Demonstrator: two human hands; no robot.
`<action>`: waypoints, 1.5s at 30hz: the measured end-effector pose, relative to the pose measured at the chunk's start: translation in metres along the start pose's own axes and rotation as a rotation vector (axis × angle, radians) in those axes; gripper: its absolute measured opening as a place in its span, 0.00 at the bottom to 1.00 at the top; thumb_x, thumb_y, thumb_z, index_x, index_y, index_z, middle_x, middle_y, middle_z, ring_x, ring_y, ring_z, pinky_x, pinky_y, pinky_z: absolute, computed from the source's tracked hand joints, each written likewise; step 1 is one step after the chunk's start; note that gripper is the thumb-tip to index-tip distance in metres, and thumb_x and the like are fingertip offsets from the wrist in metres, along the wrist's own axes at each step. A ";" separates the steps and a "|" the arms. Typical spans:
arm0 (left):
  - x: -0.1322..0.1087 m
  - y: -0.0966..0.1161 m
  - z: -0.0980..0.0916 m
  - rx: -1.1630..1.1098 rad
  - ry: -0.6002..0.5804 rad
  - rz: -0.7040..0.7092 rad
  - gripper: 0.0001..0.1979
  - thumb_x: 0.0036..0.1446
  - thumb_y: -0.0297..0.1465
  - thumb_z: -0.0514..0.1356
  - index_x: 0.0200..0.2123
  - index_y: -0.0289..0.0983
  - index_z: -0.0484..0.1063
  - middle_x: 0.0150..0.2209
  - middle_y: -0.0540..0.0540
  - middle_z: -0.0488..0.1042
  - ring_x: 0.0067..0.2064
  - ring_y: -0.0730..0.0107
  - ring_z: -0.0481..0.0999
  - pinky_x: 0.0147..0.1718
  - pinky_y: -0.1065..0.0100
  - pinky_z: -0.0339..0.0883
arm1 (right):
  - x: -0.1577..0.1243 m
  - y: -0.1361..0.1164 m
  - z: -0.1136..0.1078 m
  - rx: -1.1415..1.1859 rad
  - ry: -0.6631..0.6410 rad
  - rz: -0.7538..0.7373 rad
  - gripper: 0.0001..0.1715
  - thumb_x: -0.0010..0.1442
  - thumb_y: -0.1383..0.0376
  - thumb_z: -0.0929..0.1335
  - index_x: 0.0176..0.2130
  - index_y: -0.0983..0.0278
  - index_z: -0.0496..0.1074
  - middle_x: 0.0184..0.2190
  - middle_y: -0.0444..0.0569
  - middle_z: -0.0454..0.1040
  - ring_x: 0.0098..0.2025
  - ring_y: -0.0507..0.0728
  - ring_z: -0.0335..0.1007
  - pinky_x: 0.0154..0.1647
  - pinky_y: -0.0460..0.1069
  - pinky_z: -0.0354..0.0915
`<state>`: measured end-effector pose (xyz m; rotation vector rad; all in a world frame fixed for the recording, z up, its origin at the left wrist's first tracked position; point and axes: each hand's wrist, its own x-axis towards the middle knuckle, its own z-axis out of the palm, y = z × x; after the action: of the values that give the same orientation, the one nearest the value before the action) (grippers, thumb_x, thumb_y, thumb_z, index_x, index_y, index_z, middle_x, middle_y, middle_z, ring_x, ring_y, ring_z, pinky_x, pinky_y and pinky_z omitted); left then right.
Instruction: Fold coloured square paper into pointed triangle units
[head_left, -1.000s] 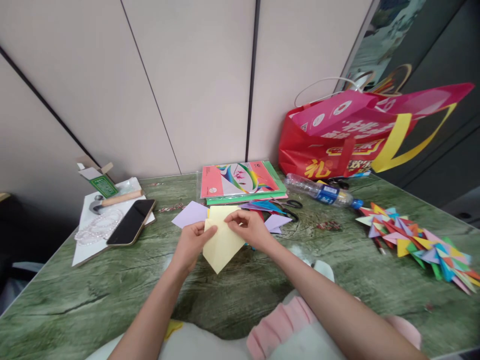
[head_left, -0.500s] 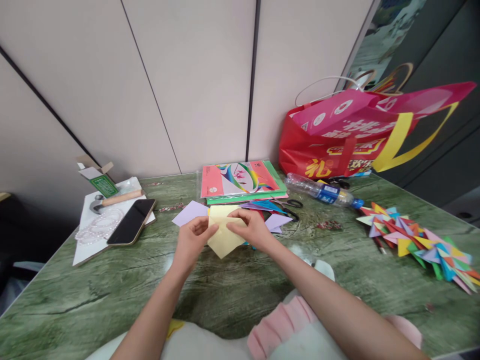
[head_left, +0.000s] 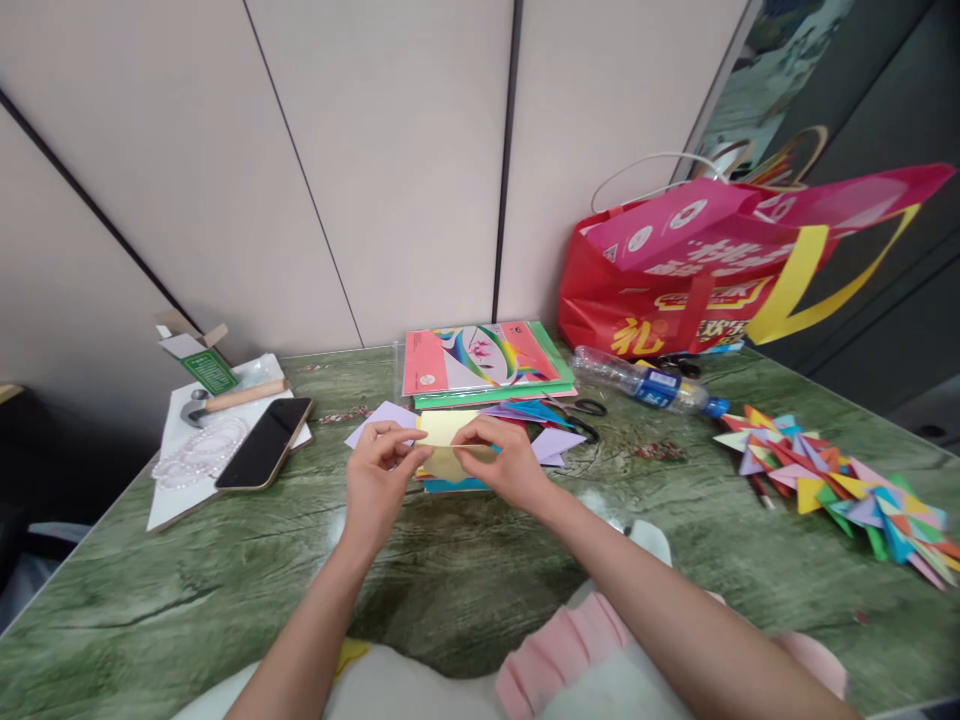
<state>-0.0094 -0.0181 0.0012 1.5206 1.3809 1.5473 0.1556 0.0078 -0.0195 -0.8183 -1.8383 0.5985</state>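
A pale yellow paper sheet (head_left: 448,464) is held in the air by both hands, its surface tilted so that it looks short. My left hand (head_left: 384,465) pinches its left side between thumb and fingers. On the right side, my right hand (head_left: 500,458) grips it the same way. Behind and below it lies a stack of coloured paper with a yellow sheet (head_left: 448,425) on top and a blue edge (head_left: 455,486) at the front. Lilac folded pieces (head_left: 556,443) lie to the right of the stack, beside black scissors (head_left: 581,425).
Paper packs (head_left: 480,360) lie by the wall. A red bag (head_left: 675,280), a plastic bottle (head_left: 652,385) and colourful folded paper pieces (head_left: 847,485) are at the right. At the left are a phone (head_left: 264,445), a hammer (head_left: 244,397), bead strings (head_left: 199,455) and a small box (head_left: 206,365).
The yellow sheet has tilted up, and its lower pointed corner no longer hangs in view. The blue edge of the stack now shows beneath it. Both hands have shifted only slightly.
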 end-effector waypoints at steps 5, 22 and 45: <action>-0.001 0.000 0.001 -0.045 -0.089 -0.037 0.03 0.41 0.31 0.64 0.23 0.37 0.76 0.33 0.50 0.65 0.22 0.80 0.67 0.20 0.73 0.65 | 0.000 0.001 0.000 -0.014 -0.016 -0.016 0.06 0.50 0.71 0.65 0.28 0.63 0.71 0.27 0.46 0.73 0.31 0.53 0.67 0.32 0.47 0.61; -0.001 0.004 0.002 -0.183 -0.194 -0.325 0.19 0.39 0.32 0.66 0.38 0.33 0.72 0.24 0.49 0.76 0.26 0.64 0.77 0.28 0.64 0.73 | -0.002 0.002 -0.002 -0.094 0.093 -0.082 0.08 0.52 0.72 0.65 0.30 0.62 0.74 0.28 0.48 0.72 0.32 0.54 0.68 0.33 0.48 0.63; -0.002 0.002 0.000 -0.031 -0.015 -0.154 0.08 0.38 0.32 0.67 0.27 0.39 0.79 0.29 0.47 0.80 0.32 0.65 0.77 0.34 0.69 0.70 | 0.003 0.000 -0.003 0.052 0.077 0.028 0.03 0.50 0.64 0.71 0.28 0.60 0.77 0.44 0.50 0.69 0.48 0.58 0.64 0.50 0.54 0.59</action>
<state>-0.0081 -0.0207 0.0027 1.3705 1.4235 1.4536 0.1573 0.0103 -0.0164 -0.8226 -1.7367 0.6215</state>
